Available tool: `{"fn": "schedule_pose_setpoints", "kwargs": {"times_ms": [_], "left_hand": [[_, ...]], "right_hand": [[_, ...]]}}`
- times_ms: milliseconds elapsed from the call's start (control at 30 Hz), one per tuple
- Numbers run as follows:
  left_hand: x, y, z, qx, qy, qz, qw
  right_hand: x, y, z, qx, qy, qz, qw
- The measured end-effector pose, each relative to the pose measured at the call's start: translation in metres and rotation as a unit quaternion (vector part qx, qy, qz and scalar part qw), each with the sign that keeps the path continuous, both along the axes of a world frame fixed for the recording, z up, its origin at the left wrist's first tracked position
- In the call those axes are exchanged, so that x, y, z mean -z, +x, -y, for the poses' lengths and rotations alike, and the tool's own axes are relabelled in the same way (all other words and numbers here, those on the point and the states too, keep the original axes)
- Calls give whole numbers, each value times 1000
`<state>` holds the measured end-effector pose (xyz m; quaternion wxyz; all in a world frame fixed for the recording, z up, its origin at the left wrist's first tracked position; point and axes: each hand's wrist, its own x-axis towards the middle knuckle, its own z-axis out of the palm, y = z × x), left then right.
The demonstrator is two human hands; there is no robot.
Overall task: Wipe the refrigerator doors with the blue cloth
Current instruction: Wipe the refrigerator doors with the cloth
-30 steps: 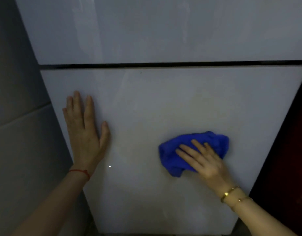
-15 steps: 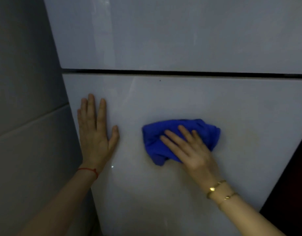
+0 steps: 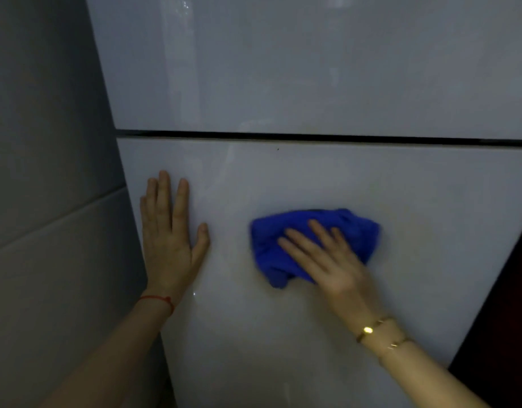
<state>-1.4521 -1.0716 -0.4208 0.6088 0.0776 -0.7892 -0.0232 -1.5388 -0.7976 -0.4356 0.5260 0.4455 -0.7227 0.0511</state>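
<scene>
A glossy white lower refrigerator door (image 3: 415,231) fills the middle of the view, with the upper door (image 3: 283,69) above a dark horizontal gap. A bunched blue cloth (image 3: 271,245) lies flat against the lower door. My right hand (image 3: 327,260) presses on the cloth with fingers spread, covering its right half. My left hand (image 3: 171,237) rests flat and open on the same door near its left edge, holding nothing, about a hand's width left of the cloth.
A grey tiled wall (image 3: 47,201) stands directly left of the fridge. A dark surface (image 3: 504,319) borders the lower door's right edge.
My right hand slid the cloth left and upward across the lower door, closer to my left hand. The left hand stays flat on the door. The view shifted left.
</scene>
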Motion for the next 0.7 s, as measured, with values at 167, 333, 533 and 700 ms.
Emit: {"fn": "schedule_pose_setpoints", "kwargs": {"times_ms": [167, 333, 533, 700], "left_hand": [[1, -2, -3, -11, 5, -3, 1000], [1, -1, -2, -3, 10, 3, 1000], [1, 2, 2, -7, -4, 10, 1000], [0, 0, -3, -16, 3, 4, 1000]], "right_hand": [[-68, -9, -21, 10, -301, 53, 952], [-71, 12, 59, -24, -143, -3, 989], [36, 2, -2, 24, 11, 5, 1000], [-29, -15, -44, 30, -292, 64, 954]]}}
